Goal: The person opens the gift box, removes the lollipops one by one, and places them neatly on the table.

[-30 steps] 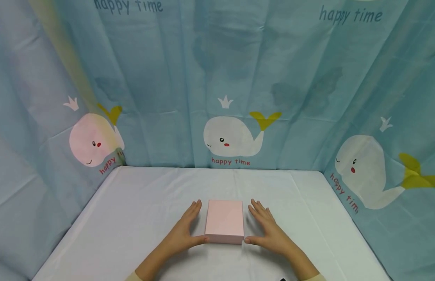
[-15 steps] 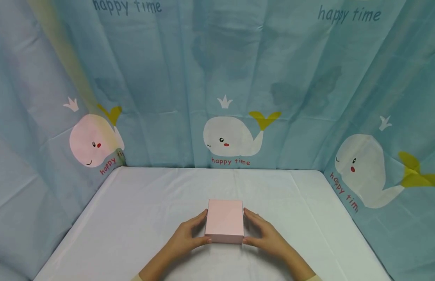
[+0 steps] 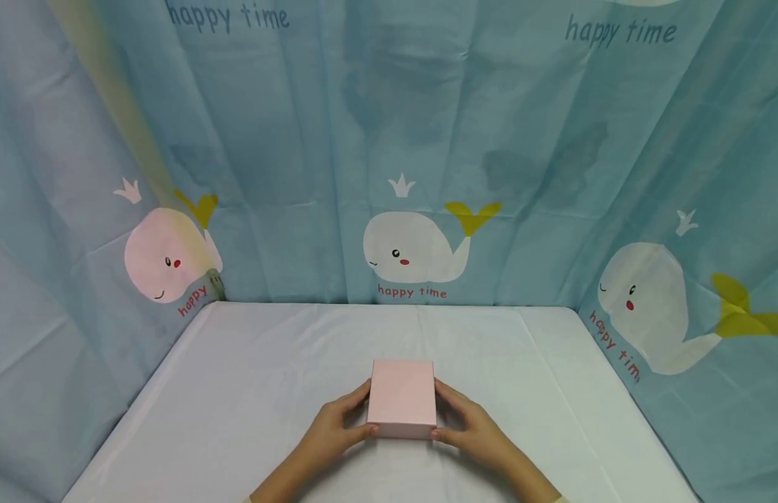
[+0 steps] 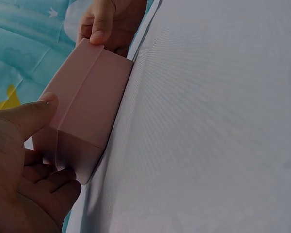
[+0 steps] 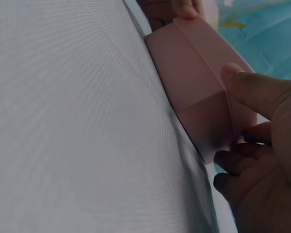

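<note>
A pink lidded box [image 3: 402,392] sits on the white-covered table, in front of me. My left hand [image 3: 331,427] holds its left side, thumb at the near left corner and fingers along the side. Mirroring it, my right hand [image 3: 475,427] grips the right side with the thumb at the near right corner. In the left wrist view a seam runs along the box [image 4: 94,90], and the left thumb [image 4: 48,104] presses on the part above it, the lid [image 4: 70,80]. The right thumb [image 5: 235,77] lies on the lid in the right wrist view. The box's inside is hidden.
A white cloth [image 3: 269,349] covers the table. Blue curtains [image 3: 288,175] printed with whales and "happy time" hang behind it and at both sides, close to the table's edges.
Both hands have moved inward from beside the box, and their spread fingers have drawn in to grip its sides. The box has stayed in its place on the table.
</note>
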A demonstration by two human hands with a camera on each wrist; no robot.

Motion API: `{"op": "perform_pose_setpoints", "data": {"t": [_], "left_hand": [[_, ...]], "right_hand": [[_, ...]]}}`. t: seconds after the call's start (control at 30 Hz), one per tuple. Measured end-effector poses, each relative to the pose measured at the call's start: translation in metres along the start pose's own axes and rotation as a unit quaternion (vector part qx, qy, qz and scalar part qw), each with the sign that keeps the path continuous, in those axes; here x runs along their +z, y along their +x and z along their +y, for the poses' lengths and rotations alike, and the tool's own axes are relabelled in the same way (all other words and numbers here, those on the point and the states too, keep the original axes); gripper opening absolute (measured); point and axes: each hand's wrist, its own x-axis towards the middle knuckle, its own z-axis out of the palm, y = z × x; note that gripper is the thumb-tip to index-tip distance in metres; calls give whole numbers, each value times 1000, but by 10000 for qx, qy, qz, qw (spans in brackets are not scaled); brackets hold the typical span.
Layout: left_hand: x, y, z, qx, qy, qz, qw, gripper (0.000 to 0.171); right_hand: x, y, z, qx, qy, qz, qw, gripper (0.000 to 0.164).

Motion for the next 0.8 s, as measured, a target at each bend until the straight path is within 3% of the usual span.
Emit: {"op": "perform_pose_setpoints", "data": {"t": [0.43, 0.8], "left_hand": [[4, -3, -3, 46, -274, 47, 9996, 88], [3, -2, -3, 109, -404, 32, 9991, 87]], "right_hand": [[2, -2, 0, -121, 569, -199, 9981, 91], [0, 0, 0, -170, 656, -253, 9974, 91]]}}
